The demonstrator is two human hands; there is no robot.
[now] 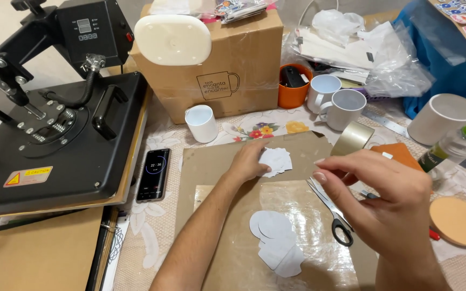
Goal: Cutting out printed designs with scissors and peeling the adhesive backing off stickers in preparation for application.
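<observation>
My left hand [249, 161] reaches forward over a brown cardboard sheet [211, 161] and holds a small stack of white paper cutouts [277, 160] by its edge. My right hand [384, 207] hovers close to the camera, fingers loosely curled with thumb and forefinger near each other; nothing shows between them. Black-handled scissors [333, 213] lie on the cardboard just under that hand. More white paper cutouts [276, 242] rest in a pile on the crinkled clear film [308, 205] nearer to me.
A black heat press [55, 124] fills the left, a phone [153, 175] beside it. Behind stand a cardboard box [227, 64], a white tumbler [201, 123], white mugs [346, 108], an orange cup [292, 86] and a tape roll [353, 139]. A round cork coaster [458, 221] and bottle [454, 144] lie right.
</observation>
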